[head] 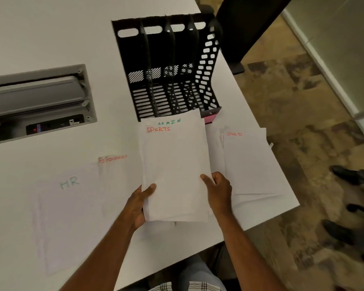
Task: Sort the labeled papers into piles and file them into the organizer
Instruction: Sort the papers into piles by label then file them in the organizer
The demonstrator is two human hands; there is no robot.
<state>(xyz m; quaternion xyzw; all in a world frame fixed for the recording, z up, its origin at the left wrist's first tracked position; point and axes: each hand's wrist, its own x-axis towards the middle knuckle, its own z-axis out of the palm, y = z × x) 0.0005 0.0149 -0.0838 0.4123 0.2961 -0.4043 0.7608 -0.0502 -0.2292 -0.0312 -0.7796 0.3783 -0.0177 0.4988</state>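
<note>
Left hand point(142, 203) and right hand point(218, 189) both grasp the thin white stack of loose paper sheets point(174, 171) at its near corners, top sheet lettered SPORTS. Stack sits just before the black perforated plastic organizer point(168, 68). Judged light, floppy, slippery between sheets; support edges. Smooth white table point(40, 38) beyond.

A: What is held above the counter?
B: A stack of papers point(174, 171); top sheet reads "SPORTS" in red, with "ADMIN" in green peeking out behind.

A: And lying flat?
B: HR sheet point(69, 206) left, Finance pile point(114, 171) beside it, Sports pile point(250, 162) right.

A: The organizer point(168, 68)?
B: Black, slotted, upright behind the stack, its compartments showing no papers.
</note>
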